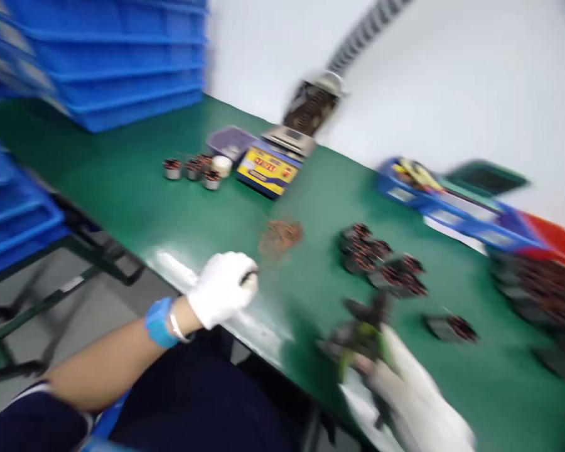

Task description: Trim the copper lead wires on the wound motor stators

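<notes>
Several copper-wound parts (390,273) and wire scraps (279,237) lie on our bench (136,188), blue crates (132,69) beyond. Our left hand (223,289) curls closed; our right hand (402,383) grips a green-handled tool (370,336).

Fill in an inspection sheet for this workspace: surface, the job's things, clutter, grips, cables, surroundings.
Surface: green tabletop, bright glare near its front edge.
Job's things: blurred green-and-dark tool in the right grip; copper-wound parts clustered beyond it, others beside the yellow-and-blue device.
Clutter: tangle of copper-coloured strands on the tabletop.
Grips: left, white-gloved hand closed, something dark at its fingers, too unclear to identify; right, gloved, around the tool.
Cables: nothing seen; a ribbed hose leads down toward the device.
Surroundings: stacked blue crates, red bin, white wall.
</notes>
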Action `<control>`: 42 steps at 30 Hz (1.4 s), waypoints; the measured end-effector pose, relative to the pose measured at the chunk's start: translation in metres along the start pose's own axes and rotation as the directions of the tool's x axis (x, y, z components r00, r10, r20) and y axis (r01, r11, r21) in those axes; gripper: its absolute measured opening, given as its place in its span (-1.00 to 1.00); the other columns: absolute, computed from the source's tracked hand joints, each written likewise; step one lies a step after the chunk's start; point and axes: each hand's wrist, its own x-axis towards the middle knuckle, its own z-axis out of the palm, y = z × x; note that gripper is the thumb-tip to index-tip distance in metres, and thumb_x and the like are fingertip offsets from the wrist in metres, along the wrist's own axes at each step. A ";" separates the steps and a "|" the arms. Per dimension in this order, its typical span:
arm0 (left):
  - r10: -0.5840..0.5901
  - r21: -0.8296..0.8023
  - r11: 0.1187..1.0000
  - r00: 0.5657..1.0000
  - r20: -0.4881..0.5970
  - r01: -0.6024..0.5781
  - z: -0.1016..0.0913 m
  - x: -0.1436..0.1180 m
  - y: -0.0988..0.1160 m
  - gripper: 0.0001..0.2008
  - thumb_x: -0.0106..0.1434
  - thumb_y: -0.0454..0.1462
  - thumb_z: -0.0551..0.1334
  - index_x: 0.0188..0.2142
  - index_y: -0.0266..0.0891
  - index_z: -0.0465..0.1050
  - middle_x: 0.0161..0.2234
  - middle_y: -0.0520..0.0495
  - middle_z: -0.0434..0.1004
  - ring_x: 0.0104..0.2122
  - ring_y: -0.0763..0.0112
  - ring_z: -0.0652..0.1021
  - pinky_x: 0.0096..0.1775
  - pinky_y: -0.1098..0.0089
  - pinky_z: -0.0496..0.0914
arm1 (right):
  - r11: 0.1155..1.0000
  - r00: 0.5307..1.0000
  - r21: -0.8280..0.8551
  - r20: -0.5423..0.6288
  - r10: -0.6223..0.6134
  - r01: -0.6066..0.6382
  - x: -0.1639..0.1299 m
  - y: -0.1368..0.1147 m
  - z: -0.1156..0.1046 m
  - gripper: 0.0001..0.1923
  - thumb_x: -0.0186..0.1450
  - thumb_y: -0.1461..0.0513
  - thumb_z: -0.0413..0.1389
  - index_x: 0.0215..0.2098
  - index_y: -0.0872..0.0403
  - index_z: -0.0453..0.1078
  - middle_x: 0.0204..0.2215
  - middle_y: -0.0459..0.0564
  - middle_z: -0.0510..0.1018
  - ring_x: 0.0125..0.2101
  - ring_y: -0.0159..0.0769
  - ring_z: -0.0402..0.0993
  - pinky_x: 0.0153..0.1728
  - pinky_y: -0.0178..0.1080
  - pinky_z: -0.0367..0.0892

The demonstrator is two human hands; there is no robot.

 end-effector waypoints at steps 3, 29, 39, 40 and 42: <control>0.019 -0.047 0.999 1.000 -0.004 -0.019 0.007 0.005 -0.004 -0.82 0.26 -0.32 0.08 -0.34 -0.24 0.47 -0.36 -0.12 0.53 -0.31 0.23 0.52 -0.23 0.26 0.38 | 0.811 0.964 0.544 0.250 0.087 -0.214 -0.010 -0.010 0.008 -0.37 0.22 0.09 0.13 0.23 0.04 0.19 -0.22 0.05 0.49 -0.31 -0.19 0.52 -0.28 -0.11 0.50; 0.111 -0.052 0.993 0.994 0.001 -0.110 0.009 0.008 -0.008 -0.86 0.23 -0.35 0.10 -0.39 -0.22 0.43 -0.43 -0.03 0.45 -0.38 0.33 0.47 -0.29 0.33 0.34 | 0.769 0.897 0.562 0.440 0.036 -0.306 0.036 -0.039 0.015 -0.66 0.13 0.15 0.20 -0.15 0.07 0.33 -0.42 -0.11 0.40 -0.49 -0.39 0.35 -0.45 -0.28 0.39; 0.105 -0.047 0.993 0.994 0.016 -0.104 0.007 0.009 -0.006 -0.85 0.23 -0.35 0.10 -0.40 -0.21 0.44 -0.44 -0.02 0.44 -0.38 0.34 0.47 -0.29 0.35 0.34 | 0.718 0.897 0.589 0.428 0.113 -0.371 0.042 -0.046 0.020 -0.62 0.12 0.22 0.18 -0.08 0.04 0.32 -0.44 -0.16 0.37 -0.49 -0.38 0.39 -0.44 -0.25 0.44; 0.109 -0.048 0.993 0.994 0.017 -0.108 0.007 0.009 -0.006 -0.85 0.23 -0.35 0.10 -0.40 -0.21 0.43 -0.44 -0.02 0.43 -0.38 0.34 0.46 -0.30 0.35 0.34 | 0.739 0.898 0.569 0.426 0.111 -0.361 0.042 -0.045 0.021 -0.64 0.14 0.23 0.17 -0.07 0.04 0.32 -0.46 -0.16 0.38 -0.52 -0.38 0.38 -0.48 -0.28 0.41; 0.116 -0.055 0.992 0.993 0.015 -0.115 0.008 0.009 -0.007 -0.85 0.22 -0.35 0.10 -0.41 -0.21 0.43 -0.45 -0.01 0.43 -0.38 0.34 0.46 -0.30 0.34 0.34 | 0.784 0.902 0.522 0.418 0.107 -0.335 0.044 -0.042 0.022 -0.68 0.19 0.23 0.15 -0.07 0.05 0.33 -0.51 -0.16 0.38 -0.55 -0.40 0.36 -0.56 -0.35 0.33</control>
